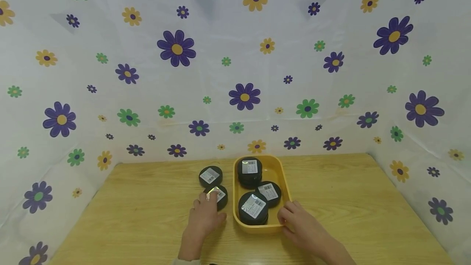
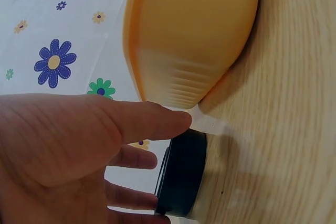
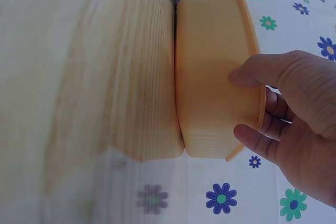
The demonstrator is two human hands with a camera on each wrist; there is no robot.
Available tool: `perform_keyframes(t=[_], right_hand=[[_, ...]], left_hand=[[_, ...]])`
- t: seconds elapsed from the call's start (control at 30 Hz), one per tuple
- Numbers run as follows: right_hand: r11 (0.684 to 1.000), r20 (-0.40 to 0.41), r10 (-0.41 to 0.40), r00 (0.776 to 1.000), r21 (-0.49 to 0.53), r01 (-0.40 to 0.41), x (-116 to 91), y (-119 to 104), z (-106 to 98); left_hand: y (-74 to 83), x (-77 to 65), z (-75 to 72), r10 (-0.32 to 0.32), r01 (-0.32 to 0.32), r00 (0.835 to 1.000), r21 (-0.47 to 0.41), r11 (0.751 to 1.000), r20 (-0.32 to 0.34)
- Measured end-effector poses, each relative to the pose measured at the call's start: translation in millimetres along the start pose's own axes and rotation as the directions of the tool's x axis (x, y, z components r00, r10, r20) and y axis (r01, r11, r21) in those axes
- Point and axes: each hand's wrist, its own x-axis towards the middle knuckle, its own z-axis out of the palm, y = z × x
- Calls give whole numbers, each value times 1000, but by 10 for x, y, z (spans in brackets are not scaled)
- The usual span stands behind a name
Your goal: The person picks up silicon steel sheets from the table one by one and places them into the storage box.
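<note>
My left hand (image 1: pixel 204 216) reaches over a thick black disc (image 1: pixel 222 201) with a white barcode label, lying on the table left of the yellow tray (image 1: pixel 237 226). Its fingers rest on the disc's labelled top; in the left wrist view the thumb (image 2: pixel 163 121) stretches out straight beside the disc's edge. Just behind lies another labelled black disc (image 1: pixel 210 176). With the right hand (image 1: pixel 303 224) I hold the tray's near right corner, thumb (image 3: pixel 247 76) on the outer wall and fingers at the rim. Inside the tray are black discs (image 1: pixel 254 207), some stacked.
The wooden table (image 1: pixel 349 199) extends on both sides of the tray. A white flowered cloth (image 1: pixel 206 77) hangs behind the table and along its left and right sides. At the tray's back left stands a stack of black discs (image 1: pixel 250 173).
</note>
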Motion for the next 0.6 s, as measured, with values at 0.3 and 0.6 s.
perform_keyframes(t=[0.3,0.6], right_hand=[[999,-38,-36,999,-5,36,-5,23,22],[999,-58,-51,997,-19,50,-8,22,30]], left_hand=[[-5,57,-43,-29,29,999,7,1000,18],[-46,124,-32,-61,61,998,0,998,26]])
